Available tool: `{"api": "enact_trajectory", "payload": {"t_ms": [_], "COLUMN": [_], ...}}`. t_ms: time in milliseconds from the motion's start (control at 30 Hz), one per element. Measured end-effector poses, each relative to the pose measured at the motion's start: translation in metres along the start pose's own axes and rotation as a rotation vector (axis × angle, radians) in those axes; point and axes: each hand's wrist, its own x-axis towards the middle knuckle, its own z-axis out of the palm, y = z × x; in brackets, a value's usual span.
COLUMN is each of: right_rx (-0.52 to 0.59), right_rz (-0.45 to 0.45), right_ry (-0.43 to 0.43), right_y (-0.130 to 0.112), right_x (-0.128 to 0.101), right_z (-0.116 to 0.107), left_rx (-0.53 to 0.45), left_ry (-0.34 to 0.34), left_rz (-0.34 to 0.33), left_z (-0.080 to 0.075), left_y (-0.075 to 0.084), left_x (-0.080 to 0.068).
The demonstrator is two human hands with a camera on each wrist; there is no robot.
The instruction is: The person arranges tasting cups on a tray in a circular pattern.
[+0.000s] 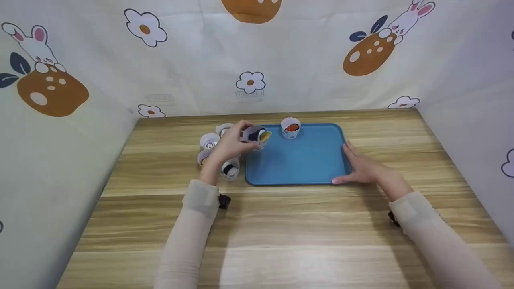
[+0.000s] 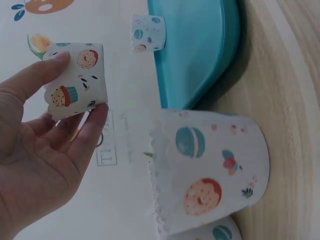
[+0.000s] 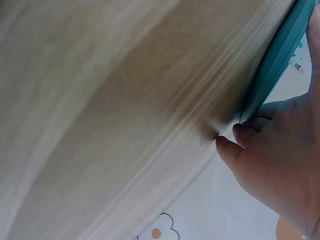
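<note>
Left hand (image 1: pixel 229 146): raised over the left edge of the blue tray (image 1: pixel 299 160), pinching a paper cup (image 1: pixel 256 136) tipped on its side; the head view showed a dark and yellow filling at the cup's open mouth, which faced toward the tray. In the left wrist view the held cup (image 2: pixel 75 80) sat between the thumb on its far wall and the fingertips (image 2: pixel 95 117) on its near wall, the grip falling on the printed paper wall and not the rim, probably so the contents stayed untouched. The cup lay at the very tips of the fingers, clear of the palm and off the table. Right hand (image 1: pixel 361 166): laid flat along the tray's right edge and near corner, fingers straight and close together, palm on the wooden table (image 1: pixel 281 224); in the right wrist view the fingertips (image 3: pixel 240 132) touched the tray rim (image 3: pixel 275 70), seemingly to steady the tray against sliding. One filled cup (image 1: pixel 290 127) already stood upright inside the tray at its far edge. Further cups (image 1: pixel 219 154) stood grouped on the table just left of the tray, partly hidden behind the left hand; one of them (image 2: pixel 210 175) loomed close in the left wrist view. Printed cloth walls (image 1: pixel 257 56) enclosed the table.
</note>
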Motion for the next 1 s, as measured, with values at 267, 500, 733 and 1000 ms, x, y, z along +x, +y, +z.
{"api": "enact_trajectory", "payload": {"t_ms": [267,500,733,1000], "right_rx": [0.004,0.019,0.006,-0.006], "right_rz": [0.007,0.009,0.010,0.009], "right_ry": [0.000,0.005,0.005,0.010], "right_y": [0.000,0.000,0.000,0.000], "right_x": [0.001,0.001,0.000,0.001], "right_z": [0.001,0.000,0.000,0.001], "left_rx": [-0.003,-0.016,-0.026,0.015], "left_ry": [-0.013,-0.017,-0.021,-0.017], "left_rz": [0.014,0.013,0.004,0.025], "left_z": [0.013,0.026,0.041,0.060], "left_y": [0.005,0.010,0.015,0.019], "left_x": [0.007,0.015,0.020,0.029]}}
